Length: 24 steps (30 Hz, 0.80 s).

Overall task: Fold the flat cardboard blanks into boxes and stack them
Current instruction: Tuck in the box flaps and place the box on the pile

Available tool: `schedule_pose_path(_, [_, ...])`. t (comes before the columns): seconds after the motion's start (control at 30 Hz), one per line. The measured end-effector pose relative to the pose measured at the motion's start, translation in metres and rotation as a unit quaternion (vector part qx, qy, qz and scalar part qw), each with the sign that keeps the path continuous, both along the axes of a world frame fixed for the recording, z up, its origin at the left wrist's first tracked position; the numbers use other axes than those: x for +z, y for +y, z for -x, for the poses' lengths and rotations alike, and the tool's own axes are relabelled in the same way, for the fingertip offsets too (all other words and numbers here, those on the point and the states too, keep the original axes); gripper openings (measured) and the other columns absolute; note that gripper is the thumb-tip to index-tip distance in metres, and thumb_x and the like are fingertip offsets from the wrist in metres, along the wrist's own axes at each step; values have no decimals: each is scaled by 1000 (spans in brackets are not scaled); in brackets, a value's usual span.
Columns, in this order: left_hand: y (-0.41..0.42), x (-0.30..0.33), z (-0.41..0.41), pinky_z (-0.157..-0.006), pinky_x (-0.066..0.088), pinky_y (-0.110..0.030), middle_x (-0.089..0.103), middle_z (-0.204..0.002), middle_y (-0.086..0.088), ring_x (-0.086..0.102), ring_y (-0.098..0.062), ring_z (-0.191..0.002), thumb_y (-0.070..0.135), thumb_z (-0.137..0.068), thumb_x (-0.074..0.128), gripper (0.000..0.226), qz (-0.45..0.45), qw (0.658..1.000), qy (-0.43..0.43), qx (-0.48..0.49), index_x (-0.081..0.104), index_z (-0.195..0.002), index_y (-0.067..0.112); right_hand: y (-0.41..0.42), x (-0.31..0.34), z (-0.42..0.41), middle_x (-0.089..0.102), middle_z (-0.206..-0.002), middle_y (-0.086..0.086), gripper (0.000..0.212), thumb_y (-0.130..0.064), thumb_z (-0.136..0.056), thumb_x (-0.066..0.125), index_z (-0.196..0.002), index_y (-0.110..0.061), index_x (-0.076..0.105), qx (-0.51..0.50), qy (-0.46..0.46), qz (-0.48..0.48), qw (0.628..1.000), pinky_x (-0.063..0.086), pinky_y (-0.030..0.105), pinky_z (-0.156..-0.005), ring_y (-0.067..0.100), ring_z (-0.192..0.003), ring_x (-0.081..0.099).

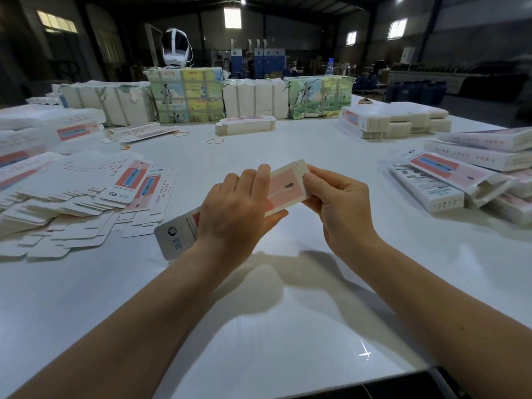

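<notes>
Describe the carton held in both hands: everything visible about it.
The carton is a long, slim piece of printed cardboard, held above the white table, slanting from lower left to upper right. Its face shows a salmon-pink panel with a small dark mark; the near end is grey-white with a round logo and small print. A plain flap sticks out at the far end. The left hand grips its middle, fingers over the top edge, and the right hand pinches the far end. Whether it is fully opened cannot be told.

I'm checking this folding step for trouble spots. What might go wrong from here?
The right hand pinches only the end flap of the box, so the flap may crease or tear. The left hand grips the middle in mid-air and could crush the panel. Rubber bands lie loose on the table.
</notes>
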<state>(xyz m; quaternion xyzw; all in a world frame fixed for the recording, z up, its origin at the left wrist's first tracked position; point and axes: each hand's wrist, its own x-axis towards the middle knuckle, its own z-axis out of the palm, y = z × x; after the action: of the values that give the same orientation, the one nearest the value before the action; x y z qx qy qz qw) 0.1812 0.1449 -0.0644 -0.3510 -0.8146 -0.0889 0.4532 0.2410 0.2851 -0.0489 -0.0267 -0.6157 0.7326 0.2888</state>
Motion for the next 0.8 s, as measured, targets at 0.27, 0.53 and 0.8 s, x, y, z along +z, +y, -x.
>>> schedule_pose_path(0.27, [-9, 4, 7, -62, 52, -40, 65, -99, -20, 61, -36, -76, 44, -70, 78, 69, 76, 994, 78, 14, 59, -118, -2, 13, 6, -3, 72, -66, -10, 36, -5, -80, 69, -60, -35, 73, -46, -28, -114, 992, 44, 10, -51, 0, -57, 63])
schedule_pose_path(0.53, [-5, 2, 1, -60, 55, -43, 66, -96, -21, 62, -37, -74, 37, -69, 81, 69, 67, 998, -10, 9, 58, -119, -5, 4, -3, -3, 64, -73, 7, 24, -6, -90, 57, -98, -17, 76, -181, 9, -397, 900, 40, 17, -60, 14, -65, 54])
schedule_pose_path(0.8, [-1, 4, -8, -52, 50, -34, 66, -84, -15, 60, -32, -64, 42, -67, 81, 67, 88, 995, -16, 48, 62, -113, -3, 4, -4, -2, 54, -65, 4, 14, -10, -87, 62, -85, -12, 77, -245, 21, -478, 843, 31, 16, -54, 14, -58, 44])
